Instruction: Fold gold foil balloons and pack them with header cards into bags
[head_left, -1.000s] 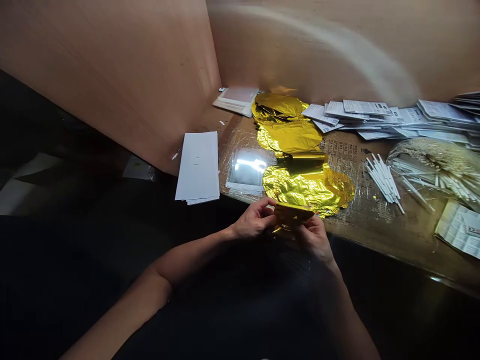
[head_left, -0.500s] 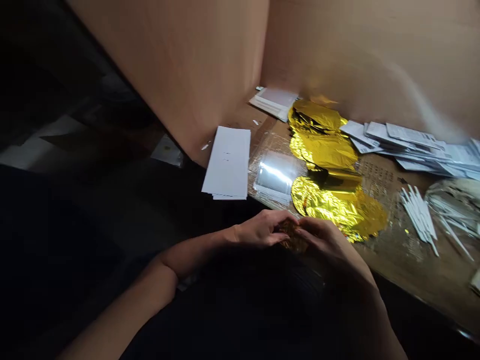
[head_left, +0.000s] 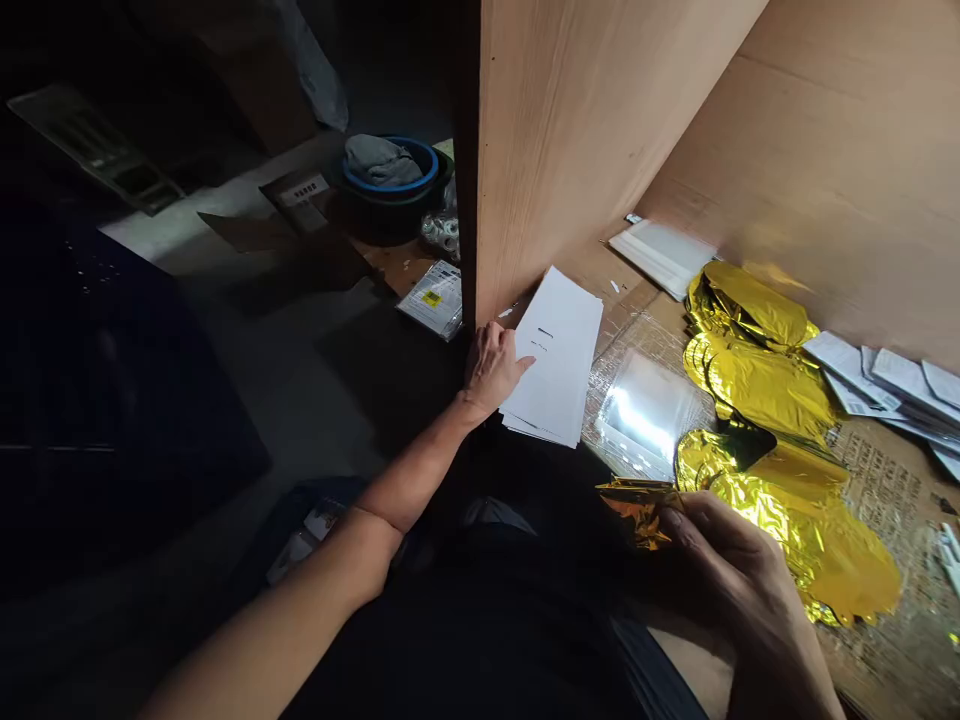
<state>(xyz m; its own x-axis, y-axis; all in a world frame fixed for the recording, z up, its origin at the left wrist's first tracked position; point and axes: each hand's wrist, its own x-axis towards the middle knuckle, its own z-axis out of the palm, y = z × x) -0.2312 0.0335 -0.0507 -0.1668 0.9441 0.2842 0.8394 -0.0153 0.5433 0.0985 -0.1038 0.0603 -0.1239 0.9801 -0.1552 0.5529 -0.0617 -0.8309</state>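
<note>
Compared with the earlier frame, where both hands meet at the gold foil, the left hand point(head_left: 492, 370) is now away from it, at the white paper stack point(head_left: 559, 375), while the right hand point(head_left: 739, 560) keeps the folded gold foil piece point(head_left: 639, 512). The view has also swung toward the left hand's side.

The right hand pinches the foil piece by its near end between thumb and fingers; the rest sticks out toward the left hand's side. The left hand has its thumb reaching over the near long edge of the stack, its fingers bent beside the wooden panel point(head_left: 555, 150); whether it grips any sheet, I cannot tell. Between the hands and beyond them lie clear plastic sleeves point(head_left: 646, 405), and just past the right hand are flat gold foil shapes point(head_left: 832, 540).

The folded foil is probably very light, thin, slick and quick to crease or spring open, so a gentle pinch across all its layers at the folded end suits it. The paper looks light and flexible, likely to slide sheet over sheet; a long edge gives the best hold.
</note>
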